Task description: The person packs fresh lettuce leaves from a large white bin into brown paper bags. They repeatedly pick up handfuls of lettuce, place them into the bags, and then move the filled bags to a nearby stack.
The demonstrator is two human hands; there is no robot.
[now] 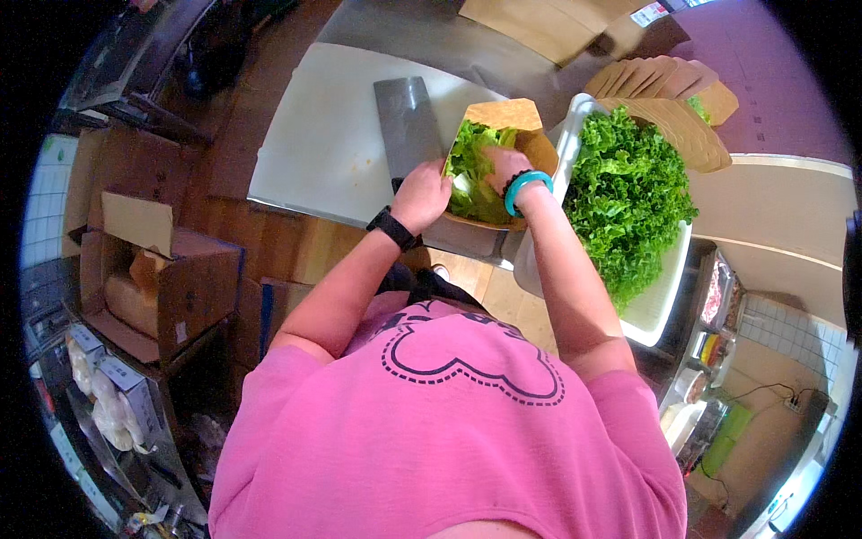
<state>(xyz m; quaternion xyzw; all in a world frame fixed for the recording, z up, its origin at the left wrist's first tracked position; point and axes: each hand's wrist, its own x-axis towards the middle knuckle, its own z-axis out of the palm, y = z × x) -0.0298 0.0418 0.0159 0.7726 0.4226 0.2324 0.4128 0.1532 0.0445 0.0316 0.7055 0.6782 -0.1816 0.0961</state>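
Note:
My left hand [423, 197] grips the near left edge of an open kraft paper food box [504, 116], which has leafy lettuce [471, 145] in it. Inside that box is my right hand [506, 168], its fingertips down among the leaves and partly hidden by them. Just left of the box a cleaver [408, 121] lies flat on a white cutting board [316, 128], its handle end by my left hand. To the right, a white plastic tub [663, 306] is heaped with curly green lettuce [623, 195], close beside my right forearm.
Behind the tub stand nested kraft boxes [673, 131], with some green leaf in one. Flat brown cardboard [539, 23] lies at the top. At left is an open cardboard carton [195, 296]. Food containers [693, 385] line a counter at lower right.

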